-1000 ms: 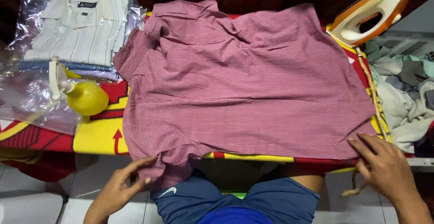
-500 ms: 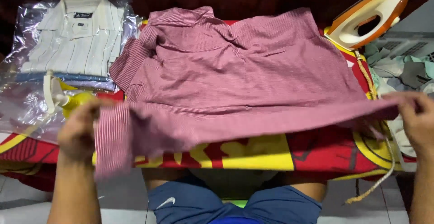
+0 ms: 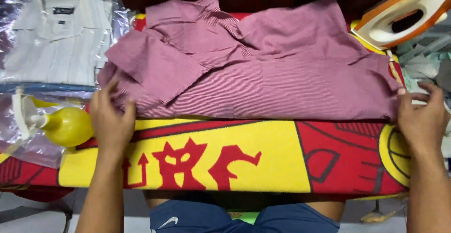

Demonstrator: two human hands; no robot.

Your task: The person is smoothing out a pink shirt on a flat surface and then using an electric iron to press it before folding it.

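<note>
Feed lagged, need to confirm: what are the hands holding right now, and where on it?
Both hold the folded maroon shirt: left hand on its left end near the sleeve, right hand on its right end. Whether the fingers pinch cloth or just press cannot be told.
</note>
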